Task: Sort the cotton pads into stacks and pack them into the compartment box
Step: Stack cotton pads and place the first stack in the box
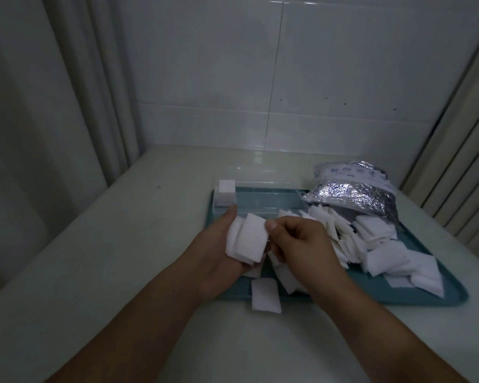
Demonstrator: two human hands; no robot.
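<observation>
I see the left hand point(219, 244) cupping a small stack of white square cotton pads point(246, 241), thumb up at twelve o'clock, while the right hand point(296, 239) pinches the stack's right edge. Both hover over the teal plastic tray point(426, 297). A loose pile of white pads point(376, 244) sprawls toward three o'clock, below a crinkled silver foil bag point(351, 192). At eleven o'clock a clear compartment box point(260, 199) holds one neat stack point(226, 192). One single pad point(264, 295) overhangs the tray's near rim.

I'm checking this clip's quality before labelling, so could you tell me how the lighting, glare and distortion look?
Head view: dim overall, with a bluish-grey cast; glare on the foil bag and a faint sheen on the wall tiles; wide-angle bending curves the curtain and table edges; the pads in the left hand and right hand look soft, lacking detail.
</observation>
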